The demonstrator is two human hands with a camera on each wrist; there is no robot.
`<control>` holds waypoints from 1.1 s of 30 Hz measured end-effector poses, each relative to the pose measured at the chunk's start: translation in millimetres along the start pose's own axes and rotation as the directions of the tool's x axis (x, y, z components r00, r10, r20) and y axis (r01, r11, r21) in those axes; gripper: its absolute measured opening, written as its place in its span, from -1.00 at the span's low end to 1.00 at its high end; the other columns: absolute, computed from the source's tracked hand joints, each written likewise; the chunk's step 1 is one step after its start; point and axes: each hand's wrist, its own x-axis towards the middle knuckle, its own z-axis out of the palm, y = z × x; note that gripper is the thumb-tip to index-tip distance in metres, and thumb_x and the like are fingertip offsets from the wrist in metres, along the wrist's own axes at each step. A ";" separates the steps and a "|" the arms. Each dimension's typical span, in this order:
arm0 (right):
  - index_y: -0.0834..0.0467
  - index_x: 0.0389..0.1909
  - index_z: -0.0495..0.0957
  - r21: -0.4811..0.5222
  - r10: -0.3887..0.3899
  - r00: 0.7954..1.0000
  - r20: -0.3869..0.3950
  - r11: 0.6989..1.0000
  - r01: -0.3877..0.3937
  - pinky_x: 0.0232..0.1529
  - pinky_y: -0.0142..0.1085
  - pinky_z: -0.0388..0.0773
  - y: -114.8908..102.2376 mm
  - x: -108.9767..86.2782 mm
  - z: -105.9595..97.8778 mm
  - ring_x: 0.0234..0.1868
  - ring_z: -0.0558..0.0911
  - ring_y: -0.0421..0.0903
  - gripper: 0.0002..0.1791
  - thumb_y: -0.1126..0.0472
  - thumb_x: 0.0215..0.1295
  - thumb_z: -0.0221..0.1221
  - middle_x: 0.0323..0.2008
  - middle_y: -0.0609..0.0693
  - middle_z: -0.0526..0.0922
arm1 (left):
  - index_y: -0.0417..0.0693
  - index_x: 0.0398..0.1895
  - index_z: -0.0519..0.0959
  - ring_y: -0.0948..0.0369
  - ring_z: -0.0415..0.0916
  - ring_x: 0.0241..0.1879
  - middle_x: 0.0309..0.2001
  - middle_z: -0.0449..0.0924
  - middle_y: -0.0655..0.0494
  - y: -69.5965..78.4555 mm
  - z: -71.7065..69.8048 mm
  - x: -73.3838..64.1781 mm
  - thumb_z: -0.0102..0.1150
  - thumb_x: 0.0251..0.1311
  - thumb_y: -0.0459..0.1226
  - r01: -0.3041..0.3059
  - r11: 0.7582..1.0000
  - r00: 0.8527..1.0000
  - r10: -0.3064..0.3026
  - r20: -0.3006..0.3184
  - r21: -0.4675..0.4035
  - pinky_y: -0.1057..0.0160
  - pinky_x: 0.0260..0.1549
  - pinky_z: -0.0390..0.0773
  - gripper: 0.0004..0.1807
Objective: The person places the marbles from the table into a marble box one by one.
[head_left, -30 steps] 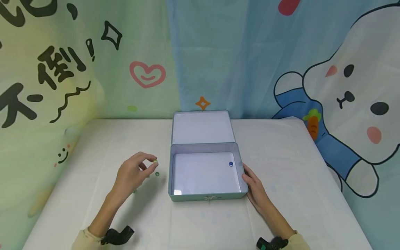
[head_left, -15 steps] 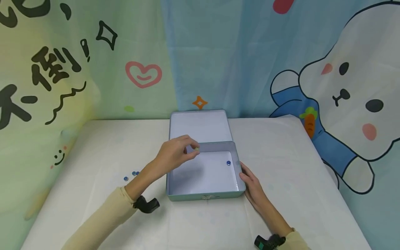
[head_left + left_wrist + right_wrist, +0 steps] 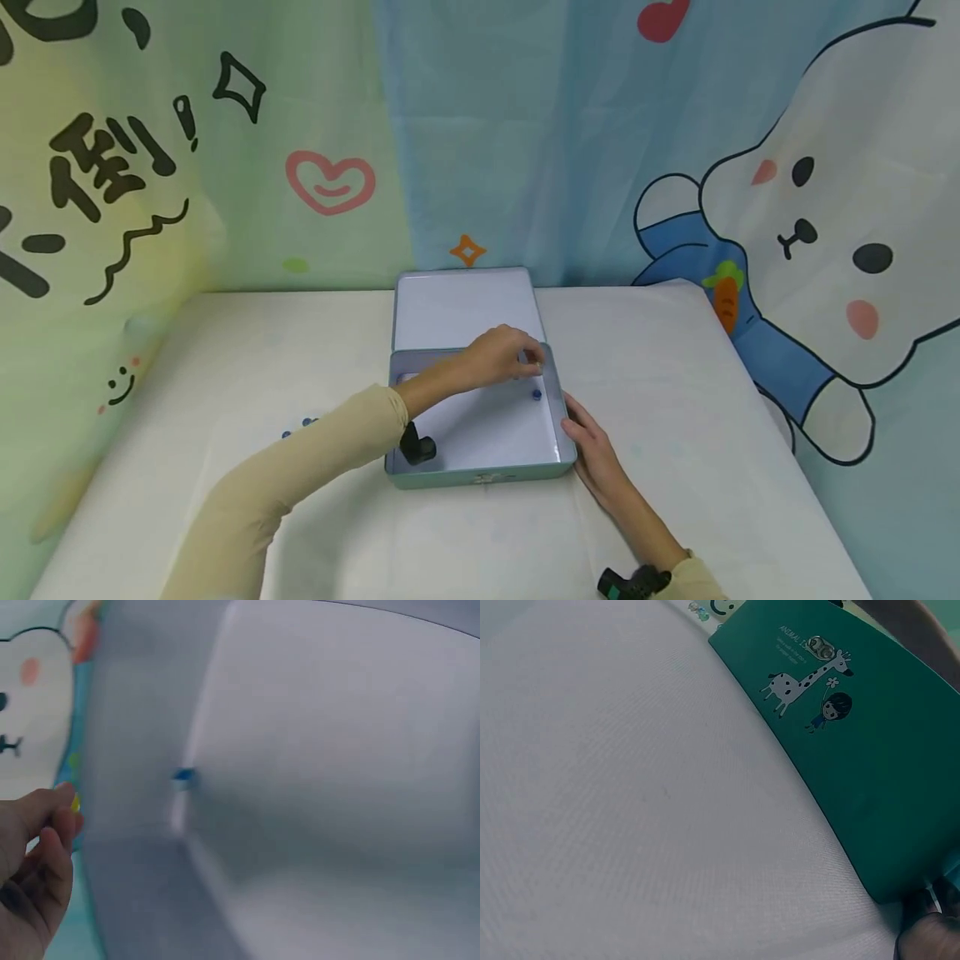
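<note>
Landmark: the green rectangular metal box [image 3: 480, 481], on a worktop [image 3: 337, 350] covered in white cloth. Far left of the box, up the printed fabric backdrop [image 3: 480, 125]: black lettering and a small smiling face. Left of the box, on the cloth: several small rounded beads [image 3: 287, 434], blue ones seen from the head; count unclear, sleeve in the way.

Beige left sleeve [image 3: 330, 442] crosses the box's left wall, black wrist camera [image 3: 417, 446] above the box's interior. Behind the box's opening, its pale-lined lid [image 3: 468, 310], folded back. Front of the box: metal clasp [image 3: 821, 648], with a printed giraffe [image 3: 795, 686] and child beside it.

Inside the box, near its right wall: one small blue bead [image 3: 537, 395]. Above the box's far right corner: left hand [image 3: 502, 357], grip pinching a tiny yellow bead [image 3: 76, 802] between thumb and forefinger; bead mostly covered by the fingertips.

Against the box's right side: right hand [image 3: 596, 450], grip relaxed, thumb and fingers resting on the wall; a second black wrist camera [image 3: 633, 582] nearer the wearer. Far right of the box, on the backdrop: large white rabbit print [image 3: 817, 250], blue clothing, orange carrot.
</note>
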 end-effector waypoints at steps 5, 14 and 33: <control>0.21 0.52 -0.11 0.034 -0.016 1.000 0.022 0.999 0.015 0.18 -0.65 0.27 0.2 1.0 -0.1 0.55 -0.16 0.20 -0.31 0.15 0.48 -0.12 0.55 0.23 -0.20 | -0.07 -0.14 0.68 0.31 0.63 -0.22 -0.15 0.73 0.14 -11.4 20.9 5.4 0.25 0.24 -0.25 0.039 0.999 0.998 -0.039 0.051 0.011 0.48 -0.33 0.53 -0.83; 0.18 0.53 -0.11 0.003 0.019 1.000 -0.005 1.000 -0.019 0.46 -0.29 0.05 -1.3 1.7 1.5 0.56 -0.18 0.16 -0.30 0.12 0.47 -0.11 0.56 0.18 -0.19 | 0.01 -0.17 0.70 0.30 0.62 -0.11 -0.15 0.73 0.20 -26.7 39.6 6.7 0.28 0.21 -0.21 0.083 0.993 0.993 -0.090 0.077 0.080 0.35 -0.07 0.56 -0.84; 0.20 0.52 -0.09 0.017 0.024 0.999 -0.029 1.000 -0.023 0.28 -0.56 0.20 -2.5 1.6 4.3 0.55 -0.13 0.13 -0.31 0.13 0.46 -0.10 0.55 0.19 -0.17 | 0.18 -0.19 0.72 0.38 0.56 -0.16 -0.18 0.69 0.31 -36.3 50.4 6.2 0.26 0.23 -0.09 0.072 0.977 0.991 -0.093 0.095 0.199 0.37 -0.13 0.55 -0.85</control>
